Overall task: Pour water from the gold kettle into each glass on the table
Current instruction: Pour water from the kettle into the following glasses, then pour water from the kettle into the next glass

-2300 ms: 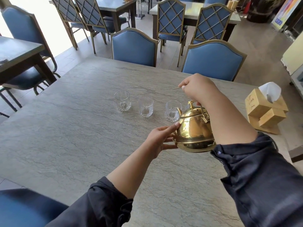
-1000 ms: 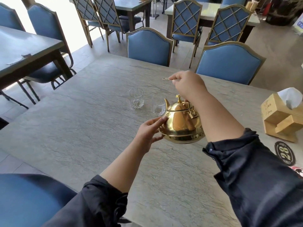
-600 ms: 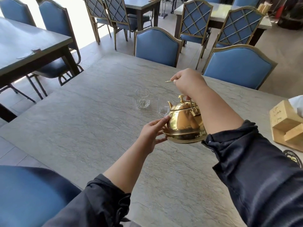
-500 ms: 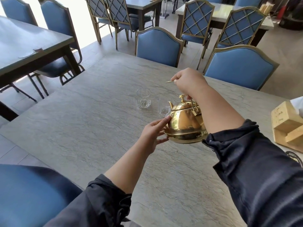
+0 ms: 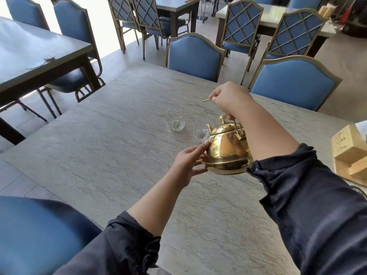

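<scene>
The gold kettle (image 5: 226,151) hangs above the grey table (image 5: 99,155), tilted forward with its spout over the middle glass (image 5: 201,130). My right hand (image 5: 230,97) is closed on the kettle's wire handle from above. My left hand (image 5: 190,161) presses its fingers against the kettle's left side and base. A second glass (image 5: 176,119) stands to the left of the spout, apart from the kettle. A third glass seen earlier is hidden behind the kettle.
A wooden tissue box (image 5: 351,149) sits at the table's right edge. Two blue chairs (image 5: 193,56) (image 5: 294,82) stand at the far side, one blue seat (image 5: 37,233) at the near left. A dark table (image 5: 33,54) is at the left.
The kettle has moved left from the right glass to the middle glass, both hands staying on it. The view has shifted so the right glass is now hidden.
</scene>
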### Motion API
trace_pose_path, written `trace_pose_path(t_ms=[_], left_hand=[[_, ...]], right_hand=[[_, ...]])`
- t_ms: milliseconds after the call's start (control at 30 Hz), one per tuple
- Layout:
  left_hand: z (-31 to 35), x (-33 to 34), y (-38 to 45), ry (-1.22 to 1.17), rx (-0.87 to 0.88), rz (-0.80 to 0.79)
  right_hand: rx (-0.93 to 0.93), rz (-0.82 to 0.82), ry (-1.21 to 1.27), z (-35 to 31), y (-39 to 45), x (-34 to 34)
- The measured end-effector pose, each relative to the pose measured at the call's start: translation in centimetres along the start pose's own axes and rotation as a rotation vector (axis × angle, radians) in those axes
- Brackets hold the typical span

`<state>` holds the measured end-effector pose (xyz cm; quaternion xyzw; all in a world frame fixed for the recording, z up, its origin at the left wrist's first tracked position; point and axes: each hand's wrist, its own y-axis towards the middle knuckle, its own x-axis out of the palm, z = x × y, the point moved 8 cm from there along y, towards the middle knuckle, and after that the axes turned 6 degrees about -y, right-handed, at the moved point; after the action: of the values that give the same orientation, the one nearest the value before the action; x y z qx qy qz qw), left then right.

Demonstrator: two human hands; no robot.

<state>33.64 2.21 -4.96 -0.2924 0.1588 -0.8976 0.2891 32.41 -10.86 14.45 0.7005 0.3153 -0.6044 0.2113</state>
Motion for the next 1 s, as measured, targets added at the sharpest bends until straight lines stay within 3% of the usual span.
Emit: trace_pose_path(t_ms=[1000], left_hand=[[-0.17,0.14,-0.20,0.009,0.004,0.009]], right_hand=[[-0.039,0.027,-0.114,-0.27,0.19,-0.11]])
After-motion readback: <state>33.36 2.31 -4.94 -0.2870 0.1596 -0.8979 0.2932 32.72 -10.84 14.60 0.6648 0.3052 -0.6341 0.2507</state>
